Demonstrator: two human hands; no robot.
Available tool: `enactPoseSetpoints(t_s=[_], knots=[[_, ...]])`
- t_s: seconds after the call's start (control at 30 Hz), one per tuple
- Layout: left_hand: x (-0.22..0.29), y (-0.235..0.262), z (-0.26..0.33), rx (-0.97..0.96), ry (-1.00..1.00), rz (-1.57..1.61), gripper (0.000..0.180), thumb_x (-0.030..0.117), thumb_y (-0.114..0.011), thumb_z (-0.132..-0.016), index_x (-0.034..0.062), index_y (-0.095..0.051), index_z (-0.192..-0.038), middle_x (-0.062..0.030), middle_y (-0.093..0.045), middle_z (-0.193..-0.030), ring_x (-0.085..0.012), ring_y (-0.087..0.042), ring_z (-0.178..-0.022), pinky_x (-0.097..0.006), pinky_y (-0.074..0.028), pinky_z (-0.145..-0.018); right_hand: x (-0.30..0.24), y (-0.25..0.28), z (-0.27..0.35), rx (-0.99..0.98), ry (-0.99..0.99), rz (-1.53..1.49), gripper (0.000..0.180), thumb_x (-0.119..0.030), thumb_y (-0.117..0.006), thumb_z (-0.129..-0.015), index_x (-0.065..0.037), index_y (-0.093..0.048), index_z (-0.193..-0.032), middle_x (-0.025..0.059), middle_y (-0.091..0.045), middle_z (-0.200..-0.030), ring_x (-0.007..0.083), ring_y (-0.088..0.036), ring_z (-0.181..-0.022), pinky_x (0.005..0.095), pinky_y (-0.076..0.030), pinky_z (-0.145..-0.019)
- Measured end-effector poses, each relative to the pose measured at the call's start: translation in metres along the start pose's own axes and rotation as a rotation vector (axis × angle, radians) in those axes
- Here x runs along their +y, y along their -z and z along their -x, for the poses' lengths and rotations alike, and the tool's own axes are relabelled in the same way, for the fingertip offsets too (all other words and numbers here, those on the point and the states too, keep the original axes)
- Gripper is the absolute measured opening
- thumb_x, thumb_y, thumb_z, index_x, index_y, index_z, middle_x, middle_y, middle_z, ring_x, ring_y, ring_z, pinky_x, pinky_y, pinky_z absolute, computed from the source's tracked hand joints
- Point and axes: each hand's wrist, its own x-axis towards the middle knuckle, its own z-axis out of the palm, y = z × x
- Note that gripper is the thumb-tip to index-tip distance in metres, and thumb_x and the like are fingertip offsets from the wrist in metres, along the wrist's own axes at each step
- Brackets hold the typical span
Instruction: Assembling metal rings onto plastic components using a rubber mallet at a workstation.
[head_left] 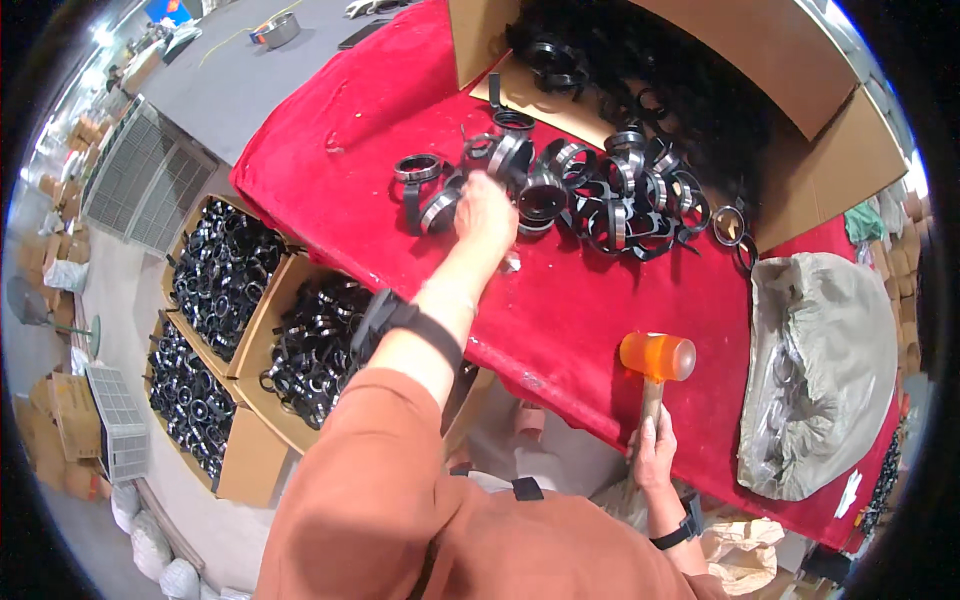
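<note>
My left hand [487, 216] reaches into a loose heap of black ring-shaped parts [540, 199] on the red cloth. Its fingers look curled together; what they hold, if anything, is hidden. Right beside the fingers lies a black ring with a silvery band [438, 212], and another ring [416, 168] sits a little farther left. In my right hand [653, 450], near the front edge of the table, is a mallet [655, 356]. The fingers wrap its wooden handle, and its translucent orange head is over the cloth.
A cardboard box [820, 170] full of black parts lies with its mouth toward the heap. At the right rests a grey-green cloth bag [820, 380]. Below the table's left side stand several open cartons [262, 400] holding black rings. A grey table [240, 90] adjoins at the far left.
</note>
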Motion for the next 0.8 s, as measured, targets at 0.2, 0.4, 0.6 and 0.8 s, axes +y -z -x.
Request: enactPoseSetpoints(t_s=[0.2,0.4,0.6,0.8], knots=[[0.053,0.025,-0.028,0.336,-0.387,0.08,0.029,-0.001,-0.049,-0.078,-0.0033,-0.038,-0.105,-0.0288,-0.046,-0.104,-0.0473,-0.056,-0.09,-0.053,-0.047,-0.079,-0.006,-0.004,0.005,0.047,0.1,0.053,0.035,-0.018,-0.045,-0.095,-0.005,-0.046,-0.128,0.0003,-0.05,-0.065,0.0073,-0.047,-0.049,0.0233,-0.041,-0.046],[-0.012,0.021,0.072,0.229,-0.657,-0.054,0.037,0.007,-0.053,-0.082,0.0025,-0.043,-0.117,-0.0246,-0.047,-0.103,-0.0436,-0.059,-0.08,-0.05,-0.05,-0.064,-0.02,-0.002,0.007,0.012,-0.105,-0.073,0.036,-0.019,-0.045,-0.096,-0.003,-0.046,-0.128,-0.0011,-0.049,-0.066,0.0062,-0.045,-0.05,0.0231,-0.04,-0.045],[-0.117,-0.005,0.201,-0.069,-0.514,-0.311,0.047,0.008,-0.059,-0.073,-0.0037,-0.047,-0.116,-0.0185,-0.052,-0.095,-0.0337,-0.055,-0.087,-0.041,-0.044,-0.074,-0.016,-0.01,0.01,-0.027,-0.013,-0.057,0.041,-0.021,-0.043,-0.097,-0.004,-0.038,-0.134,0.0006,-0.049,-0.066,0.0074,-0.045,-0.046,0.0217,-0.04,-0.041],[-0.121,-0.009,0.232,-0.112,-0.484,-0.195,0.044,0.012,-0.062,-0.075,-0.0026,-0.045,-0.112,-0.019,-0.05,-0.097,-0.034,-0.053,-0.088,-0.043,-0.038,-0.077,-0.065,-0.047,0.037,-0.179,0.022,-0.091,0.044,-0.016,-0.045,-0.096,-0.007,-0.037,-0.138,-0.0009,-0.05,-0.075,0.0057,-0.047,-0.057,0.0209,-0.043,-0.051]])
